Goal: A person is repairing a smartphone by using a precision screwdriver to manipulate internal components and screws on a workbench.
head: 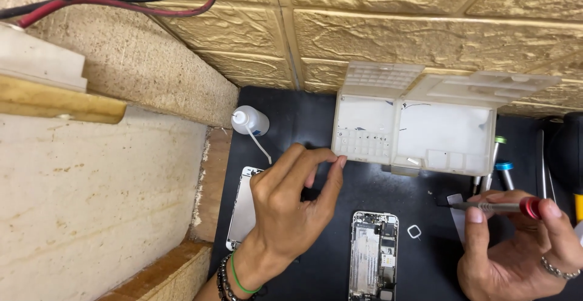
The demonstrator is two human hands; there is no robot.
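Fingertips of the left hand are pinched narrowly together, thumb against index, right at the front left corner of the white parts box. Whatever sits between the tips is too small to make out; cannot tell if anything is held. The pinch touches or nearly touches the box's lower rim, just beside its row of small compartments. The wrist carries a dark bead bracelet and a green band.

The right hand holds a screwdriver with a red cap, lying nearly level; thumb and index close around the shaft, tip pointing left. Fingers are curled, a ring shows on one. The tool is well apart from the box, low at the right.

An opened phone lies face up on the black mat, between the two hands, its inner parts exposed. It is untouched by either hand. A silver phone back lies partly under the left hand, at the mat's left edge. A small white square ring lies just right of the opened phone.

The box lid stands open against the tan brick-pattern wall. A small white squeeze bottle with a bent spout stands to the left of the box. More screwdrivers with green and blue caps lie right of the box. Red and black cables run along the top left.
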